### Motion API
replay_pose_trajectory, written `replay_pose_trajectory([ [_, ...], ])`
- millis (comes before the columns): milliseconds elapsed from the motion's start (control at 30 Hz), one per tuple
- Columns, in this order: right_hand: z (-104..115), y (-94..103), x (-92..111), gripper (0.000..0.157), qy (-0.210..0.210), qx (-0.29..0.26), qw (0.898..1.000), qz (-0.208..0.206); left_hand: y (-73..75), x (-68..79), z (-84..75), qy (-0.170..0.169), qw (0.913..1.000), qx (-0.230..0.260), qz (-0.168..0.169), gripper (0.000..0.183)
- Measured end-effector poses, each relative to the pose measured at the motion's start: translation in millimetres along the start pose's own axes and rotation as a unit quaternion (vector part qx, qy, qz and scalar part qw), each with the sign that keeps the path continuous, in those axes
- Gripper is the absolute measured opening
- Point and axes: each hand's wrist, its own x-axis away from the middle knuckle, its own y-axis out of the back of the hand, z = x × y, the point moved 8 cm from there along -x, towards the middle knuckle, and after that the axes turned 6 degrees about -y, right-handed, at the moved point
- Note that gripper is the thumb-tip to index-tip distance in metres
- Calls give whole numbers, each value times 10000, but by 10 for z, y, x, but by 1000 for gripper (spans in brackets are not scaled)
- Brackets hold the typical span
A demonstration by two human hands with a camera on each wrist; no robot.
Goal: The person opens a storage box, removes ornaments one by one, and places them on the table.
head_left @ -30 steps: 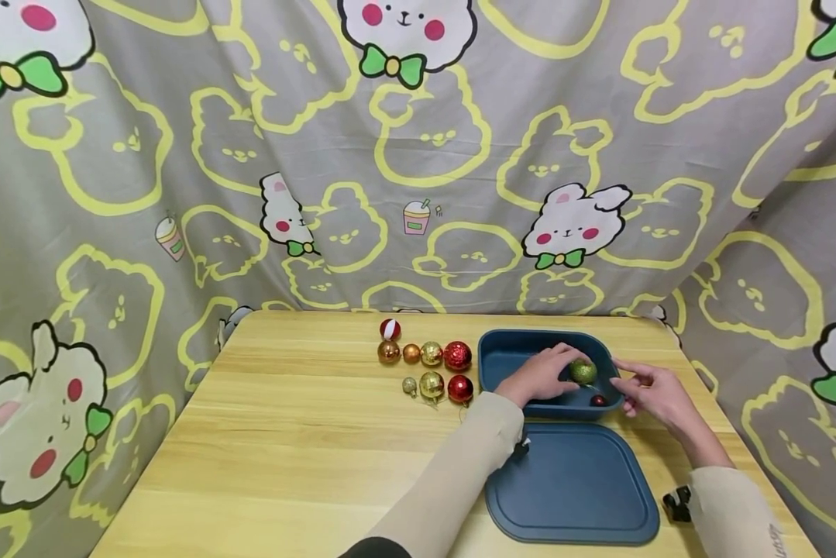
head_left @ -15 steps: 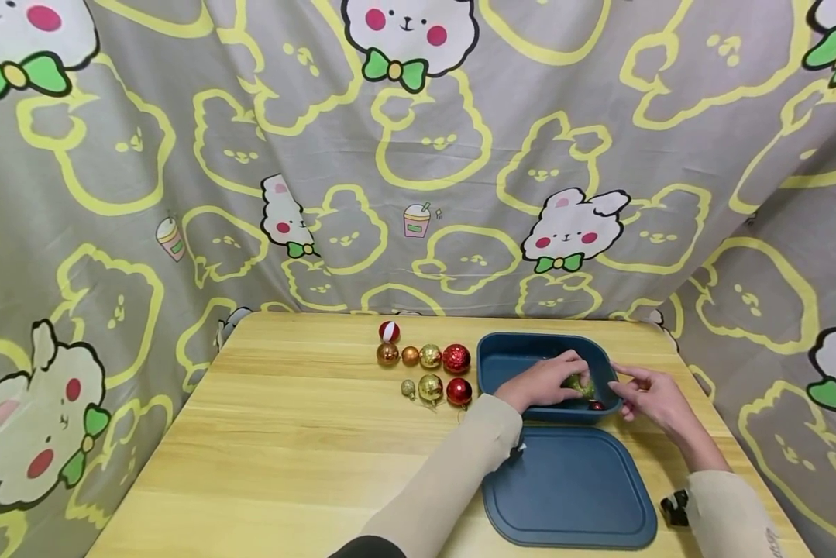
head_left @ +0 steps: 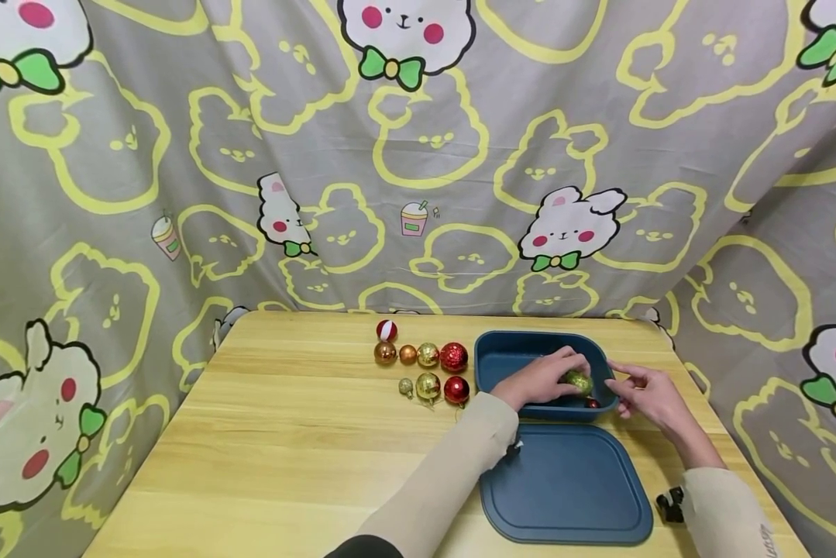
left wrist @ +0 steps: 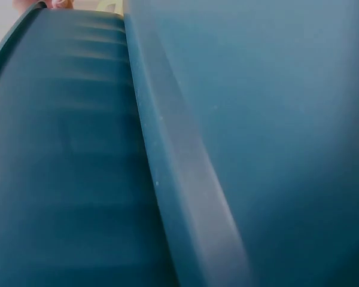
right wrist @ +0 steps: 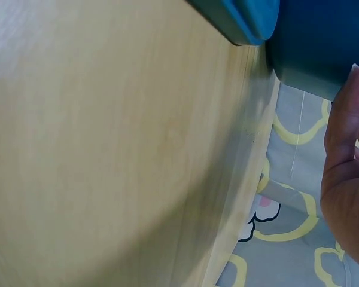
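Note:
Inside the dark blue lidless box (head_left: 508,351), my left hand (head_left: 539,380) curls its fingers around a glittery green bauble (head_left: 580,384), partly covering it. Close by in the same box lies a small dark red bauble (head_left: 592,403). At the box's right end my right hand (head_left: 651,395) pinches the rim with thumb and forefinger. The right wrist view shows this hand (right wrist: 350,155) against the box's outer wall (right wrist: 317,48). Below the left wrist, its camera sees mostly the box's side (left wrist: 78,149) and the lid (left wrist: 275,119).
Left of the box stand several baubles in loose rows, among them a glittery red bauble (head_left: 454,357), a shiny red bauble (head_left: 456,390), a gold bauble (head_left: 428,386) and a red-and-white bauble (head_left: 387,331). The blue lid (head_left: 567,488) lies flat in front of the box. A patterned curtain (head_left: 362,155) hangs behind the table.
My left hand has closed its fingers over the green bauble, which has shifted slightly toward the box's near side. My right hand stays at the rim.

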Motion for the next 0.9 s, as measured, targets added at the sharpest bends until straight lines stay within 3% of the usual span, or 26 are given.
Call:
replay_pose_trajectory([
  [333, 1, -15, -14, 60, -18, -4, 10000, 11, 5, 20, 13, 99, 9999, -27, -9, 23],
  [900, -24, -23, -29, 61, -77, 34, 10000, 0, 117, -5, 9, -133, 9993, 232, -251, 24],
])
